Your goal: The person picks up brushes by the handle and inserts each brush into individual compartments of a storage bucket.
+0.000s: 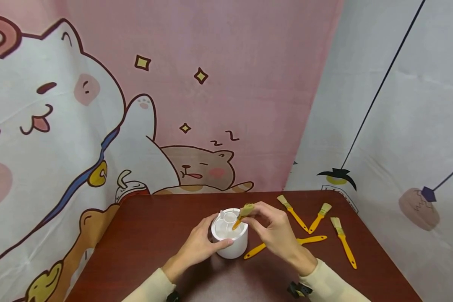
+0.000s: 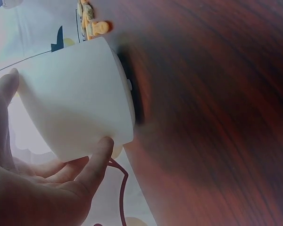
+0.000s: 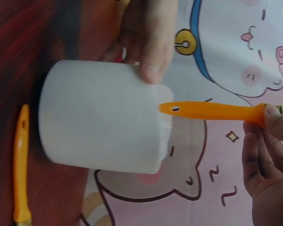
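A white round holder with a divided top stands on the dark red table. My left hand grips its side, thumb at the near rim; in the left wrist view the fingers spread around the white wall. Between thumb and fingers of my right hand is a paintbrush, bristles up. Its yellow-orange handle points down at the holder's top. In the right wrist view the handle's holed end is at the rim; whether it is inside a compartment I cannot tell.
Several similar brushes lie on the table's right side: one near the back, one beside it, one farther right. Yellow handles also show beneath and beside my right hand. A cartoon-printed cloth hangs behind the table.
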Motion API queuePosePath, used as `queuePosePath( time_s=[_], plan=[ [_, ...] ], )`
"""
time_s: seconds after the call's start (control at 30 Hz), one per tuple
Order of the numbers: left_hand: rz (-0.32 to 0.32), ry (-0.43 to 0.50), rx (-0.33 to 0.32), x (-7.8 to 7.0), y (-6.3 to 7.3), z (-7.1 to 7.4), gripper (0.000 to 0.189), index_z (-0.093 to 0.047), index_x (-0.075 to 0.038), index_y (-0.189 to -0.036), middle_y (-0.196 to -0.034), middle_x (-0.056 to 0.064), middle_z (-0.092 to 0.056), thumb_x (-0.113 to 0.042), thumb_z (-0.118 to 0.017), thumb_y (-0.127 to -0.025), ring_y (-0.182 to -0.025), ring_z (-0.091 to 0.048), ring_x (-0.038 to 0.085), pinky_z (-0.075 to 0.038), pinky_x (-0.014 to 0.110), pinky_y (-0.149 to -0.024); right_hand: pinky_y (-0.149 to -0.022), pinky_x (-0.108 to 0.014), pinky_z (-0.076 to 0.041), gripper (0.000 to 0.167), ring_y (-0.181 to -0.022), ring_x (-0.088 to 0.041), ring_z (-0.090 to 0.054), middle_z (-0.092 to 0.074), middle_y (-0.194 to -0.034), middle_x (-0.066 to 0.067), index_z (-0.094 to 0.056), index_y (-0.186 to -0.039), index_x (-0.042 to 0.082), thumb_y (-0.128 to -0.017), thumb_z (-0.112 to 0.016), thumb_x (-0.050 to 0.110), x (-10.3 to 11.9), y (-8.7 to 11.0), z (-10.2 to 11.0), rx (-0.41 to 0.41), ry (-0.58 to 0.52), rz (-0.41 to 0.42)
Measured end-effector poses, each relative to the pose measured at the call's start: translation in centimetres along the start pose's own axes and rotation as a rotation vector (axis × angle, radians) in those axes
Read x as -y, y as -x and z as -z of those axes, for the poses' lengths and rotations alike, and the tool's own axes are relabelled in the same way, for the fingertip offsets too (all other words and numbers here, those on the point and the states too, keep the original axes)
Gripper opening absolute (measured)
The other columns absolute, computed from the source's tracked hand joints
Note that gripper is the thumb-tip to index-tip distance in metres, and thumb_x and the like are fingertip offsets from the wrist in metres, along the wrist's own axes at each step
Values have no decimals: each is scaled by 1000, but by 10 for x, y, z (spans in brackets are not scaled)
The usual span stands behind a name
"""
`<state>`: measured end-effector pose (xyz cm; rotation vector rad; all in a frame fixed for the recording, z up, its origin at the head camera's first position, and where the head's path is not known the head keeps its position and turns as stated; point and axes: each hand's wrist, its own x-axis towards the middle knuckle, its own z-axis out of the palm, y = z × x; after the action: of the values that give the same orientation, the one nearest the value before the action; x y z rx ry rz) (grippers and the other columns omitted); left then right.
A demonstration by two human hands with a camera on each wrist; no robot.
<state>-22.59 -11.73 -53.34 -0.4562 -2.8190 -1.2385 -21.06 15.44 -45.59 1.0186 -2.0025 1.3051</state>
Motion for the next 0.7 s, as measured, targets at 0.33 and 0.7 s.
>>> queuePosePath(
  time_s=[0.33,0.7],
  plan=[
    [-7,12,7,-3,1,2,112,-51,-10,-173,-167,16,-64,-70,-95,-89,-150,-67,38,-58,65,-122,-95,-24,-68,33,-107,-14,-82,-84,-117,5,-83,-121,20,-99,-89,-4,-15,9,-7,107,63,-28],
    [-3,7,6,-3,0,2,113,-51,-10,-173,-167,16,-65,-71,-95,-89,-148,-68,37,-59,65,-120,-86,-35,-72,32,-103,-11,-82,-84,-116,6,-82,-121,19,-99,-89,-3,-27,21,-15,179,124,0]
  ],
)
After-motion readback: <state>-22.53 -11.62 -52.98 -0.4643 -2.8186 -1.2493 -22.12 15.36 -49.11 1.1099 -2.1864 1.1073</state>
